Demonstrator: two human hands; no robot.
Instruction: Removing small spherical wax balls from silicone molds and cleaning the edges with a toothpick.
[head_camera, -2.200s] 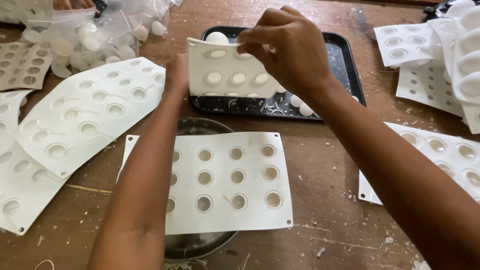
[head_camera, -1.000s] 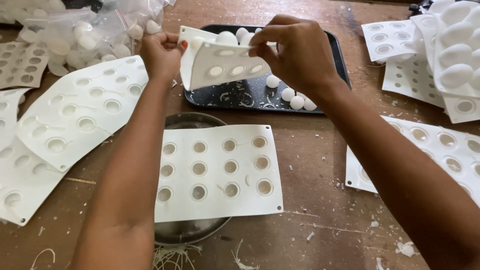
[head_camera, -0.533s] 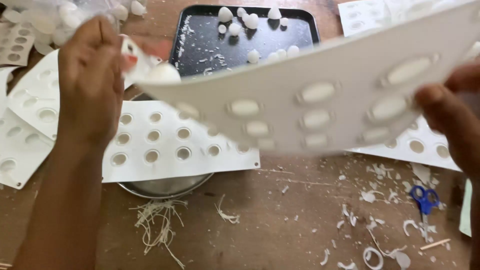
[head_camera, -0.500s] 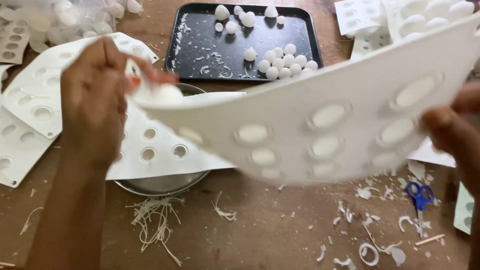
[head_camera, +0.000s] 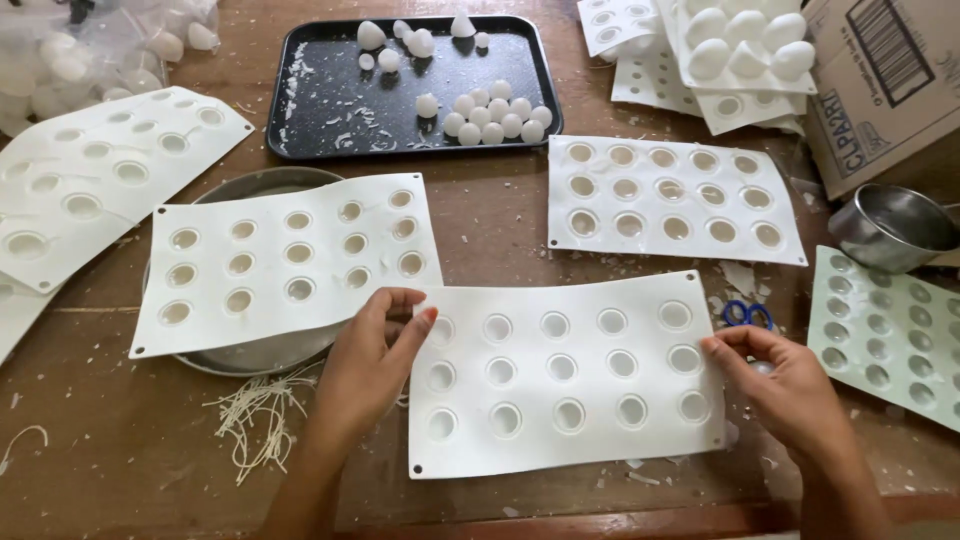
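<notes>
A white mould sheet is shown lying flat on the wooden table at the near edge, its empty round cavities facing up. It is pinched at its left edge by the left hand and at its right edge by the right hand — fingers closed lightly on the sheet's margins, not clenched. A second sheet is seen resting on a metal bowl just beside it to the left, a third sheet behind it, and a black tray of small white balls farther back. Blue scissors are partly hidden under the held sheet's right corner, and a steel cup stands at the right. Judged from this layout, the sheet could be rocked or buckled by the scissors beneath it, and its near edge, being close to the table's rim, could slip off if pulled. Compared with half a second earlier, the sheet is no longer raised and bowed before the camera — it has been laid down, and no ball is now seen at the left hand.
</notes>
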